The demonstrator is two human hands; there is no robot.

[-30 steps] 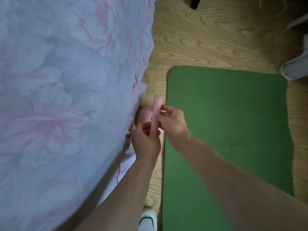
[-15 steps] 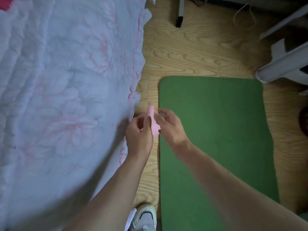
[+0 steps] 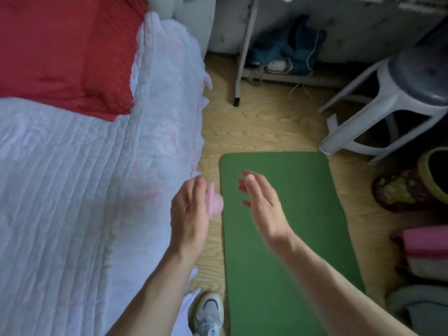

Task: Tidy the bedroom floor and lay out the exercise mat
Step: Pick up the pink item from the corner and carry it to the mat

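A green exercise mat (image 3: 286,238) lies flat on the wooden floor (image 3: 261,127), beside the bed. My left hand (image 3: 190,212) holds a small pink rounded object (image 3: 214,202) over the gap between bed and mat; the hand hides most of it. My right hand (image 3: 261,204) hovers over the mat's left part, fingers spread, holding nothing. The two hands are apart.
A bed with a pale floral quilt (image 3: 97,190) and a red pillow (image 3: 68,49) fills the left. A grey plastic stool (image 3: 397,98) stands at the right, with slippers (image 3: 409,187) and pink bundles (image 3: 426,251) below it. A white rack leg (image 3: 242,69) and my shoe (image 3: 206,314) are on the floor.
My right hand has let go of the pink object and moved right, opening. The left hand keeps it. My view has lifted, showing the pillow, stool and far wall.
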